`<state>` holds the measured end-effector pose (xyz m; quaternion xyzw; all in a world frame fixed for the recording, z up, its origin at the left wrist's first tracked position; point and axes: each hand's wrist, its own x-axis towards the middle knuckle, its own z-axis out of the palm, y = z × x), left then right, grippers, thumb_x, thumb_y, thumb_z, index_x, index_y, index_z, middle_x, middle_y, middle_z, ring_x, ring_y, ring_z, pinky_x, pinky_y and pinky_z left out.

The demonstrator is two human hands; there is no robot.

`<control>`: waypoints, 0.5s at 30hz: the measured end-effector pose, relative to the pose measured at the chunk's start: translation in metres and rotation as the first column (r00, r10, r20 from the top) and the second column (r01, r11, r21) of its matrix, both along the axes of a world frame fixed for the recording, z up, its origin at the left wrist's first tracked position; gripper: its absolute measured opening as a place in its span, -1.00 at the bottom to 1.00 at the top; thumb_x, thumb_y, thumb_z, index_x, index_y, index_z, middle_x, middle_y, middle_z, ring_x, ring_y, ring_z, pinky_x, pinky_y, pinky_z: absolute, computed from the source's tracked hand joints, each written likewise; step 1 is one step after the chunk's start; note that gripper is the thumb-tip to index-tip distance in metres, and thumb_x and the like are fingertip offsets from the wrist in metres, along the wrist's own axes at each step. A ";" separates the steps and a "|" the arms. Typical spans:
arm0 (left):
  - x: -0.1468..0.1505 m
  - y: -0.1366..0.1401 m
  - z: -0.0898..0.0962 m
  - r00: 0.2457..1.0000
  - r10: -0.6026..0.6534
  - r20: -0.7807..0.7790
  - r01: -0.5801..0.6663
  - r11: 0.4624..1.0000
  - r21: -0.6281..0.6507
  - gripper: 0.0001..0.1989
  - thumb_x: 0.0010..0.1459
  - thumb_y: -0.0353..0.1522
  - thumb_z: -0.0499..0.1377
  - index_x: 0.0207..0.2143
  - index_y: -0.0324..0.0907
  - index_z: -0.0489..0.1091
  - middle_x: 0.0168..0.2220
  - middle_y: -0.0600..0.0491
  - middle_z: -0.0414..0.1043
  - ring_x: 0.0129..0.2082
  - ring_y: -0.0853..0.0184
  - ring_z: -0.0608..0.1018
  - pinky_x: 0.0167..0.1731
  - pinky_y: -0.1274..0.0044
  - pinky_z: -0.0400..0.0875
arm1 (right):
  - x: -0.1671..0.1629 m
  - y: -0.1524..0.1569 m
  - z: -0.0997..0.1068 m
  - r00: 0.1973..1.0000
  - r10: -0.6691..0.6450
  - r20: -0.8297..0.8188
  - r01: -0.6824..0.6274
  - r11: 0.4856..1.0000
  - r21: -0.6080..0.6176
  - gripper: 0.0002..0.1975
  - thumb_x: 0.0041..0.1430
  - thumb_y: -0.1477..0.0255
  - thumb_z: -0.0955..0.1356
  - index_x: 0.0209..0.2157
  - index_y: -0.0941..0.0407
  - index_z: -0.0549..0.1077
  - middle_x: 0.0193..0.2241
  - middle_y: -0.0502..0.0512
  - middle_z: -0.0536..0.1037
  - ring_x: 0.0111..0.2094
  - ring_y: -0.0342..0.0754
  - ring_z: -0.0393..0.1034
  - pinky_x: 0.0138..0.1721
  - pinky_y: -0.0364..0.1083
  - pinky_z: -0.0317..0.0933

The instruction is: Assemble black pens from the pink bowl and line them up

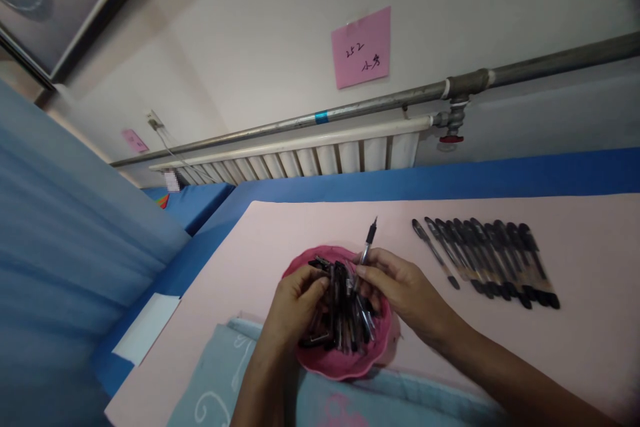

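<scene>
Head view: our right hand [403,285] pinches a pen [370,238], tip up, by the pink bowl's [343,368] one-o'clock rim; our left hand [295,299], at nine o'clock, bends over loose pens [345,323], its grip unclear. We'd expect light, stiff, slick plastic, best held mid-barrel.

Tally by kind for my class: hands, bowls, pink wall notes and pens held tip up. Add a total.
Hands: 2 (left hand, right hand)
Pink bowl: 1
Pink wall notes: 2
Pen held tip up: 1
Total: 6
Left out: pens in the bowl and row of pens, too overlapped to count.
</scene>
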<state>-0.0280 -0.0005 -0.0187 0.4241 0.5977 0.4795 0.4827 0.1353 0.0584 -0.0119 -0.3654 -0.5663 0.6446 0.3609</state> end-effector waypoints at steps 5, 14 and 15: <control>-0.006 0.002 -0.008 0.980 0.020 -0.199 -0.010 0.999 0.048 -0.89 -0.03 -0.35 0.13 -0.45 -0.21 0.37 -0.49 0.10 0.39 -0.47 0.41 0.40 -0.45 0.59 0.26 | 0.000 0.003 -0.005 0.998 0.031 0.048 -0.031 0.999 0.005 -0.88 0.02 0.36 0.28 -0.49 0.10 0.27 -0.71 -0.16 0.26 -0.71 -0.23 0.16 -0.69 -0.22 0.01; -0.006 0.001 -0.001 0.966 0.146 -0.214 -0.140 0.989 0.043 -0.87 -0.03 -0.32 0.12 -0.49 -0.22 0.34 -0.57 0.14 0.33 -0.55 0.46 0.35 -0.54 0.63 0.23 | 0.001 0.003 -0.007 0.995 0.067 0.069 -0.067 0.998 0.004 -0.89 0.04 0.36 0.25 -0.47 0.10 0.26 -0.70 -0.16 0.25 -0.72 -0.24 0.14 -0.68 -0.22 -0.01; -0.006 0.001 0.001 0.964 0.167 -0.209 -0.163 0.986 0.035 -0.86 -0.03 -0.31 0.12 -0.49 -0.21 0.33 -0.59 0.15 0.31 -0.58 0.47 0.34 -0.57 0.63 0.21 | 0.001 0.003 -0.007 0.995 0.070 0.065 -0.071 0.998 0.003 -0.89 0.03 0.36 0.25 -0.47 0.10 0.26 -0.70 -0.16 0.25 -0.72 -0.24 0.13 -0.68 -0.22 -0.01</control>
